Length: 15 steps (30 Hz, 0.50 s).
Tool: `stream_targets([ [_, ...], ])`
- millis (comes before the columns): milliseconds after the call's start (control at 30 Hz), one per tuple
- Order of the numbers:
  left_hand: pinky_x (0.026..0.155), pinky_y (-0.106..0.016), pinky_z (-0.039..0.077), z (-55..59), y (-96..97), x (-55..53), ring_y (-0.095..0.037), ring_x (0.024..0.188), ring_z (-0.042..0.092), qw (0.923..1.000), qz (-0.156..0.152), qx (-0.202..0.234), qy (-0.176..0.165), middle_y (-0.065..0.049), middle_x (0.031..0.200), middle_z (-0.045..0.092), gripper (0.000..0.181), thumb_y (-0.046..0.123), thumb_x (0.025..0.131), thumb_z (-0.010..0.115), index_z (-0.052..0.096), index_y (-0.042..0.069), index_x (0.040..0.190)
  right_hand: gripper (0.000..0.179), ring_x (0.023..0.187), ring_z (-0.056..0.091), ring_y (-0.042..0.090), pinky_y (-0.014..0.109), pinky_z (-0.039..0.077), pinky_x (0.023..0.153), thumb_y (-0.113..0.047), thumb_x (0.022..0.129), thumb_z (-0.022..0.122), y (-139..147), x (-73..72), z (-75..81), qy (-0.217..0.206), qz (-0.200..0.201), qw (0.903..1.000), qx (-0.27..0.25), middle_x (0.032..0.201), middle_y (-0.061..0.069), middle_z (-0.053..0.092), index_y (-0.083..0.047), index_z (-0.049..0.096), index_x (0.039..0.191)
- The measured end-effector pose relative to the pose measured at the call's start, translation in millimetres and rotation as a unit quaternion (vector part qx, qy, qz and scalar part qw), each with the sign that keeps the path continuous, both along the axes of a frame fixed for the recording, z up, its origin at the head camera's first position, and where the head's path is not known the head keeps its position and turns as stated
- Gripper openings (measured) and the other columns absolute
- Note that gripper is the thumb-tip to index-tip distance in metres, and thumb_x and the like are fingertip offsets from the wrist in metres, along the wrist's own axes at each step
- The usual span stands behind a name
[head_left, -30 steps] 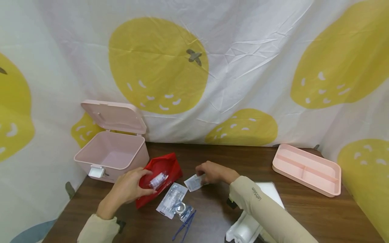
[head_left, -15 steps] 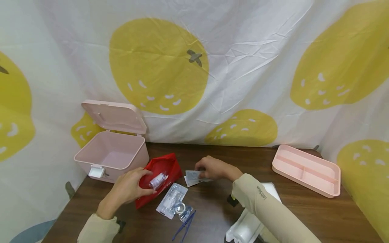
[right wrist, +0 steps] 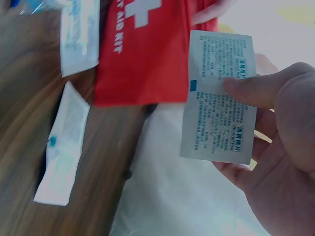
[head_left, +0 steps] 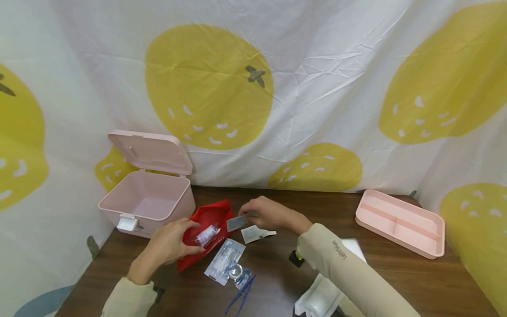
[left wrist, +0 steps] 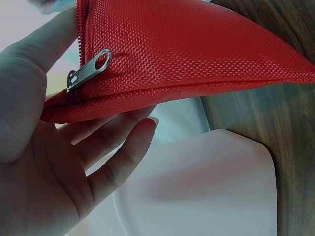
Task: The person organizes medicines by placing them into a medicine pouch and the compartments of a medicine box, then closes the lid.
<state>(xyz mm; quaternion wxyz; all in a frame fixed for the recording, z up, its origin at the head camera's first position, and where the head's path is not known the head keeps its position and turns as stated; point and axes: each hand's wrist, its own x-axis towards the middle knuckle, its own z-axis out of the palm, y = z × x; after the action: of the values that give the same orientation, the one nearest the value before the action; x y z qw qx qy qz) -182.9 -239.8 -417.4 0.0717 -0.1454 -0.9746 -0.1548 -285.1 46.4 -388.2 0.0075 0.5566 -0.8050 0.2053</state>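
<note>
My left hand grips the edge of a red zippered first aid pouch and holds its mouth open. Inside the pouch lies a small clear-wrapped white roll. My right hand pinches a flat alcohol pad packet between thumb and fingers, in the air just right of the pouch's mouth. Below it, a second packet lies on the table, slightly bent. In the right wrist view the pouch shows its white cross and printed lettering.
An open pink box stands behind the left hand. In front of the pouch lie a wrapped packet, a round item in clear wrap and blue tweezers. A white wrapped roll is under my right forearm; a pink divided tray sits back right.
My right hand has lifted one alcohol pad packet off the other and carried it left to the pouch. The lower packet stays on the table. My left hand and the pouch keep still.
</note>
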Motion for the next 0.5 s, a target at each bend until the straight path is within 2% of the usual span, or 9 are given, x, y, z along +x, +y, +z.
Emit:
stream_targets([
  [200, 0.085, -0.050, 0.054, -1.1, 0.1, -0.7, -0.029, 0.098, 0.065, 0.9999, -0.004, 0.001, 0.009, -0.009, 0.109, 0.068, 0.059, 0.041, 0.069, 0.088, 0.070, 0.008, 0.114, 0.017, 0.086, 0.062, 0.016, 0.029, 0.050, 0.080, -0.003, 0.090, 0.064, -17.6, 7.7, 9.8, 0.048, 0.015, 0.9985, -0.023, 0.091, -0.001, 0.072, -0.010, 0.075, 0.100],
  [333, 0.087, -0.050, 0.053, -1.2, 0.2, -0.9, -0.030, 0.099, 0.065, 0.9999, -0.007, 0.001, 0.011, -0.009, 0.111, 0.068, 0.059, 0.041, 0.069, 0.088, 0.069, 0.008, 0.115, 0.020, 0.090, 0.062, 0.018, 0.032, 0.049, 0.084, 0.000, 0.088, 0.063, -29.4, 10.4, 11.3, 0.059, 0.027, 0.9972, -0.036, 0.093, 0.000, 0.072, -0.010, 0.075, 0.101],
  [500, 0.085, -0.048, 0.054, -0.7, 0.0, -0.6, -0.028, 0.097, 0.065, 0.9999, -0.007, 0.002, 0.011, -0.009, 0.109, 0.068, 0.059, 0.040, 0.069, 0.088, 0.069, 0.008, 0.115, 0.027, 0.094, 0.062, 0.019, 0.032, 0.049, 0.087, 0.003, 0.085, 0.061, -44.2, 13.7, 8.9, 0.066, 0.037, 0.9968, -0.027, 0.097, -0.002, 0.073, -0.012, 0.076, 0.102],
])
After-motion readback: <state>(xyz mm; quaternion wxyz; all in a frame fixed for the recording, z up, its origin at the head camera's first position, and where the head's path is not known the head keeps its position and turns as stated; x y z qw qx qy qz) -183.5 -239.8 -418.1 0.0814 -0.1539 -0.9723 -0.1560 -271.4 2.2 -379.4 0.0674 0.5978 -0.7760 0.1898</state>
